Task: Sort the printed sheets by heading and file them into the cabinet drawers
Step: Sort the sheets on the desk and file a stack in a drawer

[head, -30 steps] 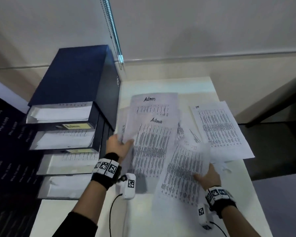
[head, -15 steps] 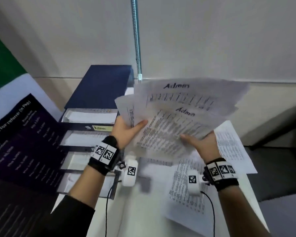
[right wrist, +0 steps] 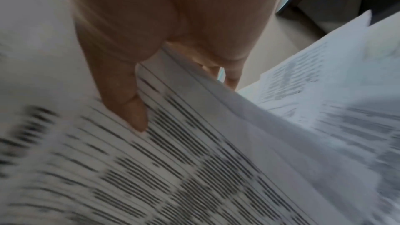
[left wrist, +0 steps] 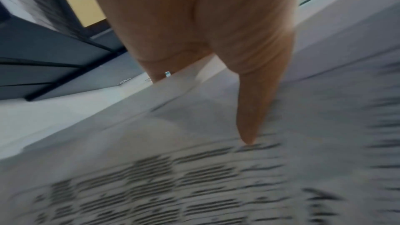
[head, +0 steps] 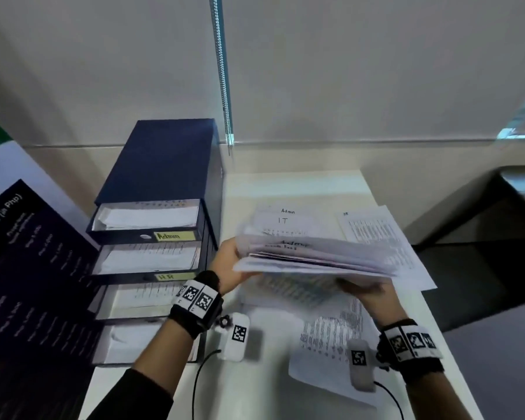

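Above the white table, just right of the cabinet: stack of printed sheets, held off the surface, nearly edge-on to the head camera. Top heading partly readable, "Admin", blurred. Gripped at both ends. Left hand at the stack's left edge, thumb laid flat on the top page, other fingers hidden beneath the paper. Right hand at the near right edge, thumb pressing on top, fingers curled under, only their tips visible past the paper's edge in the right wrist view. Printed rows smeared in both wrist views; not legible.

Under and behind the stack, loose sheets lying on the table, overlapping; headings "Admin", "IT" and "HR" legible on three, another sheet's heading covered by the stack.

Left of the hands, dark blue drawer cabinet, four drawers pulled out, each with paper inside. Yellow label "Admin" on the top drawer front, "HR" on the second. Lower two fronts blocked by the left forearm; labels cannot be made out.

Far left, dark printed poster, cut off by the frame.
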`<state>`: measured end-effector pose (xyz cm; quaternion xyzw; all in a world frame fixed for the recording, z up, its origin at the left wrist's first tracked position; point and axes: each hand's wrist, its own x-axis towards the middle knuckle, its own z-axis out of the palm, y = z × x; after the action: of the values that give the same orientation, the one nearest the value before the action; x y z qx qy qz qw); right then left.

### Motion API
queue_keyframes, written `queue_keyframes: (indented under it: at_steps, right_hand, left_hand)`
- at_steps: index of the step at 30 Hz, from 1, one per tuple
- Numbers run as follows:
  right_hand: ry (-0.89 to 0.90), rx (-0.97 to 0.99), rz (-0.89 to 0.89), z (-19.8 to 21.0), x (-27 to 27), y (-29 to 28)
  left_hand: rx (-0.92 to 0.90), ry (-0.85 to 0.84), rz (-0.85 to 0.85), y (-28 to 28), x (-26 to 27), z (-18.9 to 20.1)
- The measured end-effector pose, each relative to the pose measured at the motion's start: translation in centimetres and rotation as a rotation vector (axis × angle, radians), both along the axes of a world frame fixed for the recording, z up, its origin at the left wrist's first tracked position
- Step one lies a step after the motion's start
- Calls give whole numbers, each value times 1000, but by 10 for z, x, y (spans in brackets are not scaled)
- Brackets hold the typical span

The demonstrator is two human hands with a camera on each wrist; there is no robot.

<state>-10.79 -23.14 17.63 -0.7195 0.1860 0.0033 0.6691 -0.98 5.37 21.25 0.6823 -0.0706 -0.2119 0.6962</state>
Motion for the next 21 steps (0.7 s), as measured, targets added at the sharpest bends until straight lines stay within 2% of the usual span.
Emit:
queue_keyframes:
  at_steps: [1,3,5,8,11,15,18,21]
  right_hand:
    - [-46,-86,-26,-2,-2,0]
    - [-141,-118,-27,-10,-6,6]
    - [-160,-173,-20,-14,-5,16]
    - [-152,-214,-64,-16,0,24]
    - [-165,-75,-184,4,7,20]
    - [-237,5,-197,36,2,13]
    - [-152,78,-151,18,-2,3]
    - [-14,42,-128,-12,-5,2]
  left_hand:
    - [73,-77,-5,-1,-1,-6]
    - [173,-120,1,-8,-8,-14]
    - [212,-117,17,-18,-12,-23]
    - [289,-122,50,-30,-14,-15]
    - [211,-164,70,-37,-14,6]
    - [92,-218,74,-39,-6,24]
    - [146,-217,60,-34,1,4]
    - [199,-143,30,-34,-2,-25]
